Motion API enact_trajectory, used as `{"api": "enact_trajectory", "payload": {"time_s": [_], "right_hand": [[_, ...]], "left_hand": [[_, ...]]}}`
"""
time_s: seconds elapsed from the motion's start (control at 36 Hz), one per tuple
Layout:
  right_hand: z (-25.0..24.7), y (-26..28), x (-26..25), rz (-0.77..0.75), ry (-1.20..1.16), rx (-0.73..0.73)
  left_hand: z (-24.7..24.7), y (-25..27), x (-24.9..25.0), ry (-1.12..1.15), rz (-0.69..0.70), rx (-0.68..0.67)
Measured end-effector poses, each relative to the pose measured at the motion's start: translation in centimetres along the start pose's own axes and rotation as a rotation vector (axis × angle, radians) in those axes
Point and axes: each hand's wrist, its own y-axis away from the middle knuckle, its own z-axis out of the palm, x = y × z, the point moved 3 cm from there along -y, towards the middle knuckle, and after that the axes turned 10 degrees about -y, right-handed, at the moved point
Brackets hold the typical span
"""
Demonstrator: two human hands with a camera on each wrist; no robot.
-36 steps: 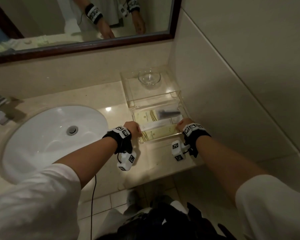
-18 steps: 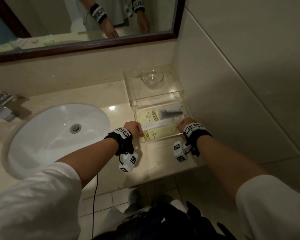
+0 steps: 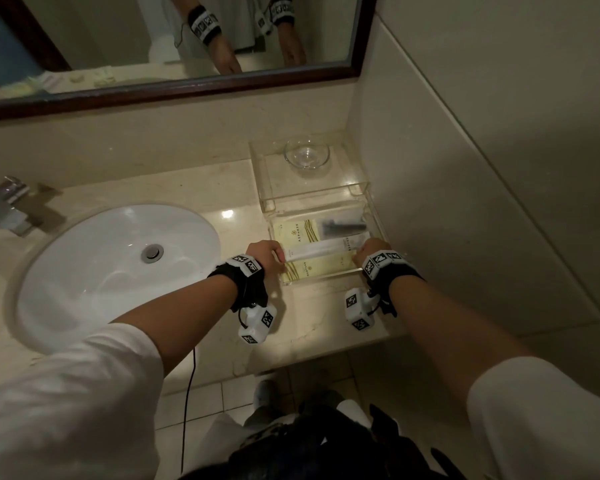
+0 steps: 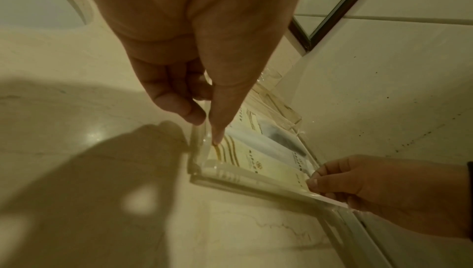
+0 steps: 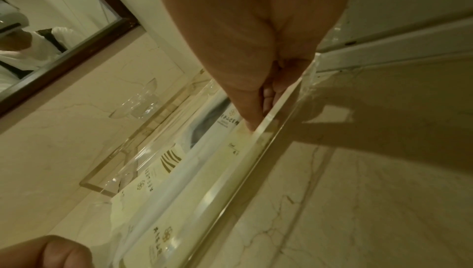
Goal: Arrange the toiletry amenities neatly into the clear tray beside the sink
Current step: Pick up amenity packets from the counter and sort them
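Note:
The clear tray (image 3: 321,277) sits on the counter against the right wall. It holds a yellow packet (image 3: 317,270) at the front, a white packet (image 3: 321,251) behind it, another yellow packet (image 3: 297,230) and a black comb (image 3: 343,226) in a clear sleeve at the back. My left hand (image 3: 269,252) pinches the tray's left wall, thumb inside on the front packet and fingers curled outside, as the left wrist view shows (image 4: 207,118). My right hand (image 3: 369,249) pinches the right wall (image 5: 256,161) the same way, thumb inside (image 5: 261,108).
A second clear tray (image 3: 267,188) with a glass bowl (image 3: 306,153) stands directly behind. The white sink (image 3: 118,268) and faucet (image 3: 7,202) lie to the left. The tiled wall (image 3: 465,202) hems the tray on the right. The counter edge (image 3: 309,351) is close in front.
Both hands keep their hold on the tray's sides and the tray stays where it was. Only the head view has shifted slightly.

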Motion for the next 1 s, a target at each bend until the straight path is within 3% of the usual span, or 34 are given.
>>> {"api": "enact_trajectory", "payload": {"time_s": [0.64, 1.0], "right_hand": [[-0.1, -0.1, -0.2, 0.023, -0.030, 0.008], [-0.9, 0.8, -1.3, -0.067, 0.177, -0.032]], "left_hand": [[-0.1, -0.3, 0.5, -0.070, -0.003, -0.022], [0.2, -0.5, 0.3, -0.116, 0.053, -0.020]]}}
